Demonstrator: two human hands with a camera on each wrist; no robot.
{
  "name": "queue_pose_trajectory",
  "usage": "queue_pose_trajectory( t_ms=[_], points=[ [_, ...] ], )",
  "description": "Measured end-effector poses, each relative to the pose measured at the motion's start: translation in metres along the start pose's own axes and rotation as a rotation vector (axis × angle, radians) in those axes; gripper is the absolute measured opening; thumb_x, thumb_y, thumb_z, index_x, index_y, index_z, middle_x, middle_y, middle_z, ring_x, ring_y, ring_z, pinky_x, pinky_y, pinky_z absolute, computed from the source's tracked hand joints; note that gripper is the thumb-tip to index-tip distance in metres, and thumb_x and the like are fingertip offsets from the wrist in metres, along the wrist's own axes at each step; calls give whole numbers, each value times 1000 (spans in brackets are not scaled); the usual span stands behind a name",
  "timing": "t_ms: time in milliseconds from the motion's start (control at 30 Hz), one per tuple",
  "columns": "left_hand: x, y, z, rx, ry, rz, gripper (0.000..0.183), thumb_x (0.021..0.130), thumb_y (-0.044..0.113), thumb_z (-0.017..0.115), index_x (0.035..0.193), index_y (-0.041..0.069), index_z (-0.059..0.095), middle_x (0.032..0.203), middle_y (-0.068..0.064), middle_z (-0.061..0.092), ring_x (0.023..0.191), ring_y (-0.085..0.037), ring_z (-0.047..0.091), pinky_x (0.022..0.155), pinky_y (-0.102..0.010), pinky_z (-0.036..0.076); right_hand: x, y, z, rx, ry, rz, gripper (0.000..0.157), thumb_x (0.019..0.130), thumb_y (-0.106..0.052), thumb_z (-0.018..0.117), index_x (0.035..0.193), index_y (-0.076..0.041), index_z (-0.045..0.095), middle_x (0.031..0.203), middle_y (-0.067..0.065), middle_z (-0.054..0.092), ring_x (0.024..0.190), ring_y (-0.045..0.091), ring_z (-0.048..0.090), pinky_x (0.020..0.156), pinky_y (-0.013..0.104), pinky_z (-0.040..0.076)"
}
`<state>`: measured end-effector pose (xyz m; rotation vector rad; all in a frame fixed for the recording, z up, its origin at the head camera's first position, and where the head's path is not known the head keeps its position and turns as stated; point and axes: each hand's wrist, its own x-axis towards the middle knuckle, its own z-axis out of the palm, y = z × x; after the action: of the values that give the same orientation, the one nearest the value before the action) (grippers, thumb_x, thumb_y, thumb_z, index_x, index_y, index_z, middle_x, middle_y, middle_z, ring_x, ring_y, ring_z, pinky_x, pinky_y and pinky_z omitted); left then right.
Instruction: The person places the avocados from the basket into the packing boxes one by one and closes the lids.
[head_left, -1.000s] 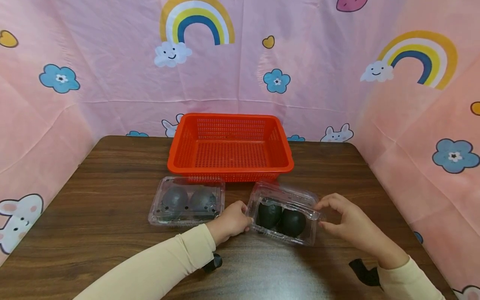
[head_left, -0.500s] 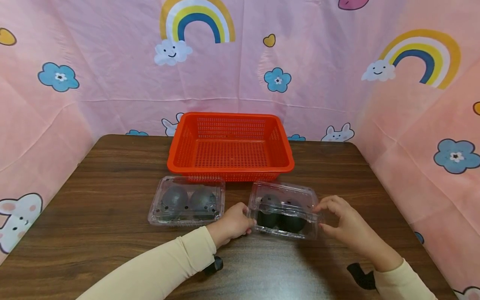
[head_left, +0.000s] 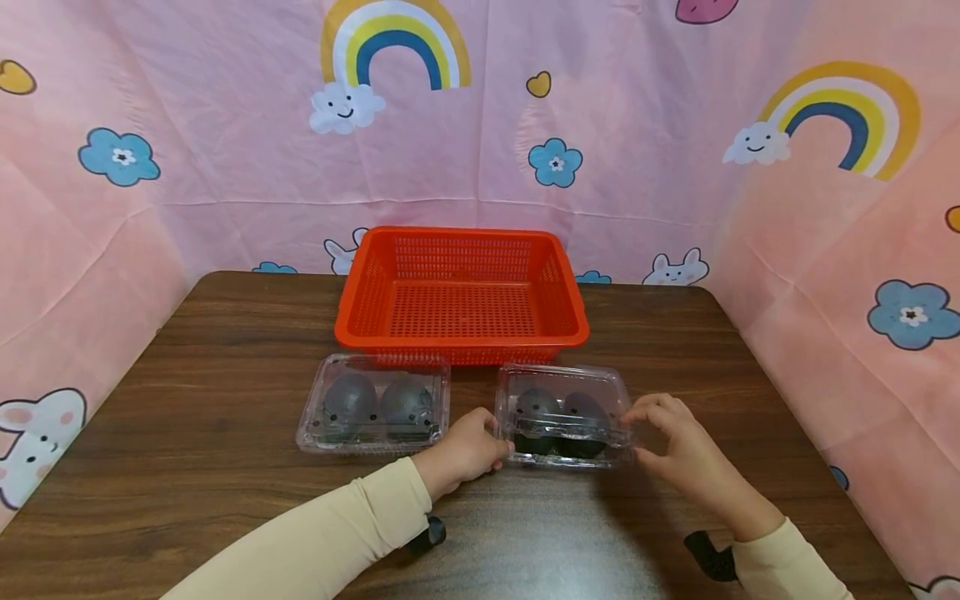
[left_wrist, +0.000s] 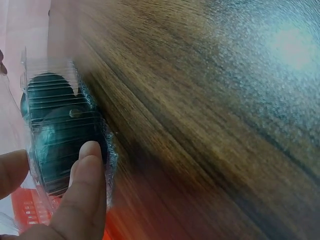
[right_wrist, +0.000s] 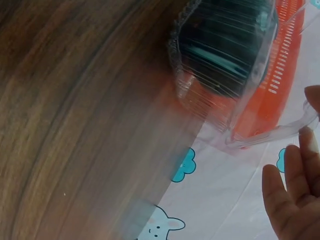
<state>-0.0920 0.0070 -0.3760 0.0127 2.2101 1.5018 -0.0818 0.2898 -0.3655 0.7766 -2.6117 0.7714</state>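
A clear plastic clamshell box [head_left: 564, 383] with two dark green avocados [head_left: 536, 408] sits in front of the basket, its lid down over them. My left hand [head_left: 467, 450] holds the box's left end, with thumb and fingers on either side of the plastic in the left wrist view. At the opposite end, my right hand [head_left: 675, 442] pinches the lid's clear lip [right_wrist: 272, 136] between thumb and fingertip. Its other fingers [right_wrist: 275, 195] are spread free. To the left rests a second clamshell box [head_left: 315, 417], lid down, also with two avocados [head_left: 350, 400].
A red plastic basket [head_left: 461, 342] stands right behind both boxes, with nothing in it. The brown wooden table [head_left: 225, 350] ends at a pink patterned cloth [head_left: 480, 167] on the back and sides. Dark straps [head_left: 427, 535] show near the wrists.
The right box's lid has come forward and down over its avocados. The box has turned from slanted to nearly straight, and my right hand has shifted slightly left with it.
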Motion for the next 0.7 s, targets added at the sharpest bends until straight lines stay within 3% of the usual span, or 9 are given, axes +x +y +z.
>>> queue_pose_trajectory(
  t_ms=[400, 700],
  points=[
    [-2, 1, 0, -25, -17, -21, 38, 91, 6, 63, 121, -9, 46, 77, -14, 62, 60, -14, 56, 57, -24, 48, -2, 2, 6, -28, 20, -22, 49, 57, 15, 81, 96, -12, 67, 103, 1, 59, 97, 23, 53, 78, 38, 48],
    [-3, -2, -4, -118, -72, -6, 60, 89, 2, 63, 138, -15, 32, 93, -19, 68, 73, -18, 64, 71, -35, 56, -3, 4, 11, -70, 1, 9, 46, 61, 14, 81, 97, -9, 67, 103, 3, 58, 98, 24, 54, 78, 42, 49]
  ],
)
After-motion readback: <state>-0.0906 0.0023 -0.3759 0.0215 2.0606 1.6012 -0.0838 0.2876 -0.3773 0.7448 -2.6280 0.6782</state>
